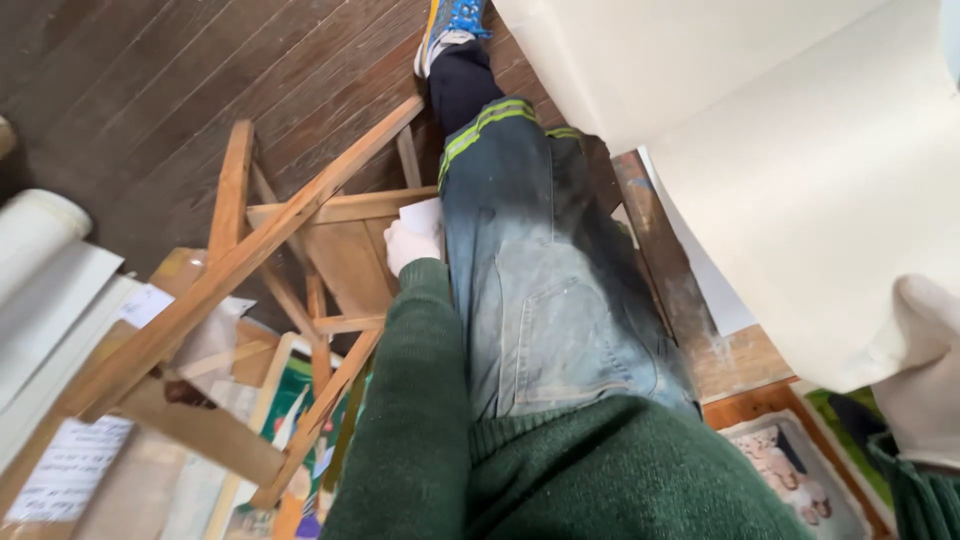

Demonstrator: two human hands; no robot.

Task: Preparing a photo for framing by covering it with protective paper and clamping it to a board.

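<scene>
My left hand (410,243), in a white glove with a green sleeve, sits by my left thigh against a wooden stool (335,250). Its fingers are curled on a small white paper (427,213) that pokes up above the glove. My right hand (922,372), also in a white glove, is at the far right. It grips the lower edge of a large cream sheet of paper (800,170) that curves across the upper right. My leg in blue jeans (545,280) stretches between the two hands.
A wooden frame of slats (215,280) leans across the stool on the left. A rolled white paper (35,235) lies at the far left. Framed pictures (790,465) lie below, over a dark plank floor (150,90). A blue shoe (452,22) is at the top.
</scene>
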